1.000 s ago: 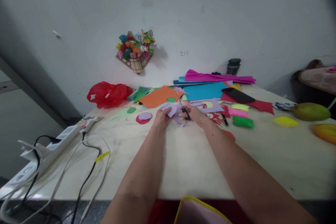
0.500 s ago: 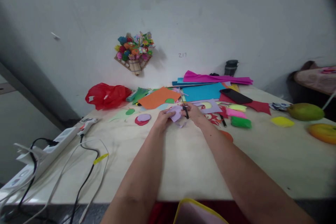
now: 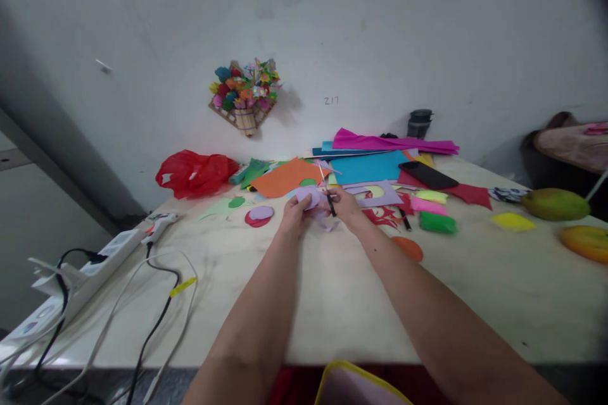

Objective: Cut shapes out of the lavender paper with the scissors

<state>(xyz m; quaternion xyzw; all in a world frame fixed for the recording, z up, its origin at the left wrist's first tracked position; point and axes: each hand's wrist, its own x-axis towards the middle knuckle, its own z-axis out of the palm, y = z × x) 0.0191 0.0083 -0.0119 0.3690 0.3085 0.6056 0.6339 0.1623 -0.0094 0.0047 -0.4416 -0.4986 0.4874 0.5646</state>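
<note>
Lilac paper (image 3: 311, 197) is pinched in the left grip (image 3: 294, 212), black-handled scissors (image 3: 331, 203) clasped in the right grip (image 3: 346, 205) just beside it; an orange disc (image 3: 408, 249) lies right of both

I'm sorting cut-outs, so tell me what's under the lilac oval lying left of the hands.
A red cut-out shows beneath the lilac oval, its edge visible at the left and bottom. The rest is covered, so anything between them cannot be seen.

Smudged pale grey wall (image 3: 380, 25) behind a cream tabletop (image 3: 361, 310), grey floor (image 3: 175, 386) below, dim light.
</note>
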